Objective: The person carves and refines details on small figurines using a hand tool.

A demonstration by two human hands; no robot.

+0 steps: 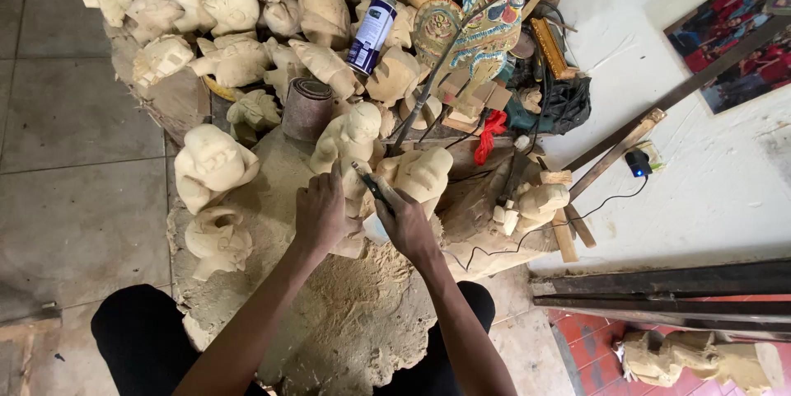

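A: Your left hand (320, 213) is clenching around the pale carved wooden figure (356, 198) you are working on, and it is sitting near the middle of the sawdust-covered wooden block (346, 322) between your knees.

B: And your right hand (404, 223) is gripping the dark-handled carving knife (375, 190), with its tip lying against the figure's top. I would judge that short strokes directed away from your left fingers are serving you best here.

A: You are doing well to be bracing the piece down against the block. Keeping that left thumb behind the blade line looks wise to me.

B: The block's far edge is crowding with unpainted pale wooden carved heads (210, 165), and a blue and white spray can (372, 32) is lying among them.

A: A brown roll of sandpaper (306, 109) is standing just beyond your work, and a painted flat puppet figure in blue and gold (478, 21) is leaning towards the far right corner.

B: Grey floor tiles (66, 116) are showing on the left, a white wall (709, 165) on the right, with a small black charger (637, 163) glowing blue.
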